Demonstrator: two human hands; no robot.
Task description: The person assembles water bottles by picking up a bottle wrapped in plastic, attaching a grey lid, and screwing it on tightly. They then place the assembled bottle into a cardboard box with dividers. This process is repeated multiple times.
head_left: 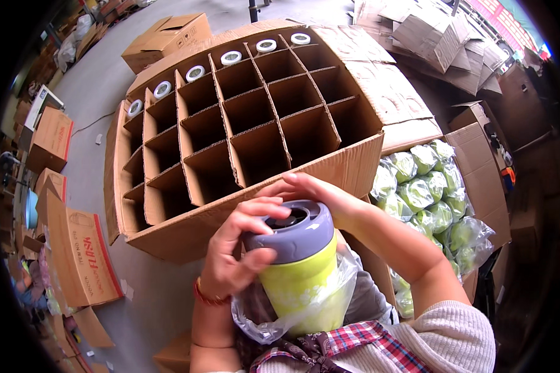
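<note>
A lime-green vacuum flask [298,289] with a grey collar and an opening in its top stands slightly tilted against my body. A clear plastic bag [345,280] is bunched down around its lower part. My left hand [233,242] is closed on the collar's left side, thumb in front and fingers over the rim by a dark part in the opening. Around the collar's far right side curves my right hand [320,193], its fingers reaching across behind and its thumb hidden.
Ahead stands a large carton [261,180] with cardboard dividers; round white-rimmed tops [231,58] show in its far row. At right an open box [485,186] holds several bagged green flasks [426,193]. Flattened cardboard [435,43] lies far right, more cartons [84,255] at left.
</note>
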